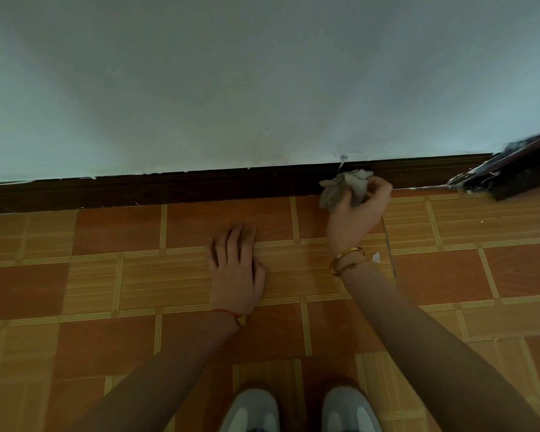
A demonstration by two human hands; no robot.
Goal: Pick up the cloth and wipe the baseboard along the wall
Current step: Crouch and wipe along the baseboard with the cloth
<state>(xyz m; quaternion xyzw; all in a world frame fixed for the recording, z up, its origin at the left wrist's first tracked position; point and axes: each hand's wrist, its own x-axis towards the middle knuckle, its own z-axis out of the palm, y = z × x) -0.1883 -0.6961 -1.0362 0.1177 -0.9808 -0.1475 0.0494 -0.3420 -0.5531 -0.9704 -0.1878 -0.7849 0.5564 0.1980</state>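
A crumpled grey cloth (343, 187) is bunched in my right hand (356, 213), whose fingers curl round it. The cloth sits against the dark brown baseboard (169, 188) that runs along the foot of the pale wall (231, 88), at its right part. My left hand (236, 269) lies flat on the floor tiles, fingers straight and pointing at the wall, about a hand's length short of the baseboard. A gold bangle is on my right wrist and a red string on my left.
Orange and tan patterned floor tiles (106, 291) cover the ground. A dark door frame or threshold (518, 173) juts out at the right end of the baseboard. My two grey shoes (300, 410) stand at the bottom edge. A small white scrap (376, 257) lies by my right wrist.
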